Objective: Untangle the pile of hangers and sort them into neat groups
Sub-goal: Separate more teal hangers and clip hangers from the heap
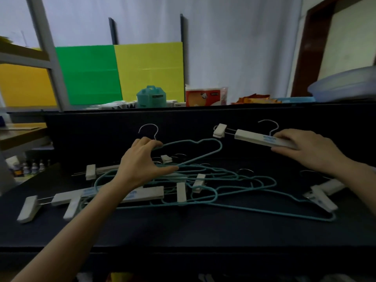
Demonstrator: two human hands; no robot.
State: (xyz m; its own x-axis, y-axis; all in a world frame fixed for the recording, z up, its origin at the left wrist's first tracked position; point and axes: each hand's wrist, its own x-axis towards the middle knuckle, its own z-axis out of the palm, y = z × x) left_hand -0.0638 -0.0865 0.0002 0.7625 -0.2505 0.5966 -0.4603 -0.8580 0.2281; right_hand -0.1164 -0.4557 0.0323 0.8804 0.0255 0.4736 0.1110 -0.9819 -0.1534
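Both hands (pixel 140 161) (pixel 309 147) grip hangers (pixel 254 139) at pile's (pixel 199 183) far edge.

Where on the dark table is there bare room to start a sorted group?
Bare: the near strip of the table, between the tangled pile and the front edge; also the far-left corner, behind the white clip hangers. Crowded: the middle, from the left hand across to the right hand holding a clip hanger.

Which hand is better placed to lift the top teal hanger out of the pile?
Probably the left hand: it grips the teal hanger right above the pile. The right hand is busy holding a white clip hanger off to the side.
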